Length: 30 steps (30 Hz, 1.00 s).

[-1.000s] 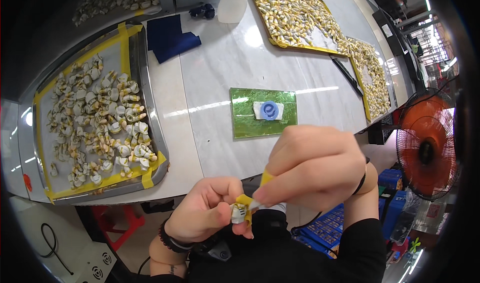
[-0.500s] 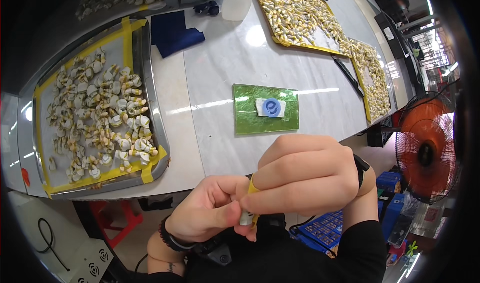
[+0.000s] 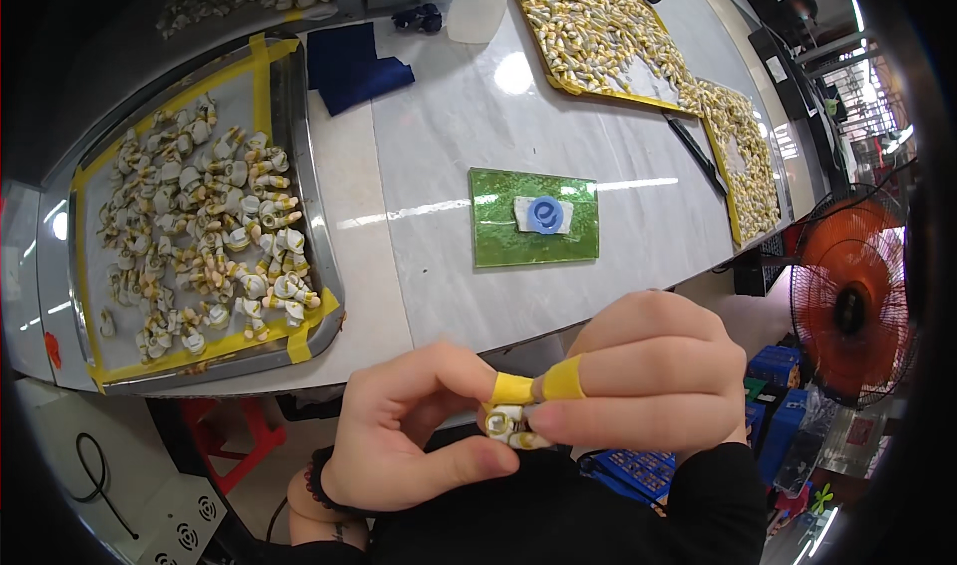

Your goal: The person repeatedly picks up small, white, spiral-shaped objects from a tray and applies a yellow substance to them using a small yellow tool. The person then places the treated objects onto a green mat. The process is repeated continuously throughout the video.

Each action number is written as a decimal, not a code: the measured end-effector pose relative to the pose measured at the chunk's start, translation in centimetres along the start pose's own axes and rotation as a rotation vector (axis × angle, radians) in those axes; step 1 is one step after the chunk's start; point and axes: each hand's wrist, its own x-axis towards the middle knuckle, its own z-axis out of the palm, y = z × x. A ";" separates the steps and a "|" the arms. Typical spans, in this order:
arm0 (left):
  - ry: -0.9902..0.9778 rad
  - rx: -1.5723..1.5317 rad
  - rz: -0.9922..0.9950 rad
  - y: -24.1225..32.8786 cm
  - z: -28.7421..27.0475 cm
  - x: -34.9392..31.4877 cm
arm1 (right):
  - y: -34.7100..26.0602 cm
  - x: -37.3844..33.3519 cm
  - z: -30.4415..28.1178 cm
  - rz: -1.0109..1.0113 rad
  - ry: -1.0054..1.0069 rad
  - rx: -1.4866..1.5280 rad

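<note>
A small white-and-yellow piece (image 3: 508, 422) sits between the thumb and forefinger of the left hand (image 3: 404, 435), pinched short of the table's near edge. The right hand (image 3: 653, 385) has its fingertips bunched narrowly against the piece's right side; whether they grip it, I cannot tell. Yellow bands (image 3: 563, 377) wrap both forefingers. Beyond the fingertips, past that edge, a stretch of table (image 3: 429, 301) runs up to a green plate (image 3: 489, 246). Left of the fingers, well apart, stands a tray's metal rim (image 3: 327, 266).
</note>
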 end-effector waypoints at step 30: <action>0.051 0.319 0.215 -1.0 -3.6 0.5 | 11.5 -14.2 -26.6 1.121 -0.132 -0.942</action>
